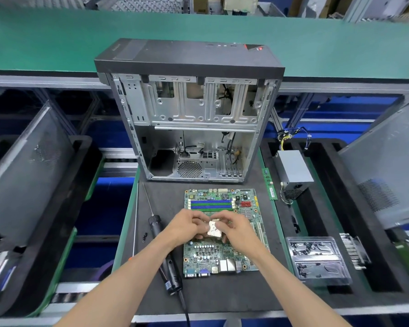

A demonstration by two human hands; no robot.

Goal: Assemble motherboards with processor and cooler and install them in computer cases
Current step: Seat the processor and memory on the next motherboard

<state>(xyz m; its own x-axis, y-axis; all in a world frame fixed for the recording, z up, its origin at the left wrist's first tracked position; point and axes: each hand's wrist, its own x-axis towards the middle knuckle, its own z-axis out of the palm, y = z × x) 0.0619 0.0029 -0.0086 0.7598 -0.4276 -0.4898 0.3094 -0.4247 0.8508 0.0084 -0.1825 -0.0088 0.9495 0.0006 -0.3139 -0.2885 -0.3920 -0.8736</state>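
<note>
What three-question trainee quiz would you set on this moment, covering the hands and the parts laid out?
1. True or false: the motherboard is already mounted inside the computer case.
2. Which item lies on the mat just left of the motherboard? A) power supply B) electric screwdriver C) memory stick
3. Fill in: both hands, left hand and right hand, hold a small square ____ over the middle of the board.

Key
1. False: it lies flat on the dark mat in front of the open case.
2. B: the electric screwdriver; the power supply and memory stick are to the right.
3. processor
</note>
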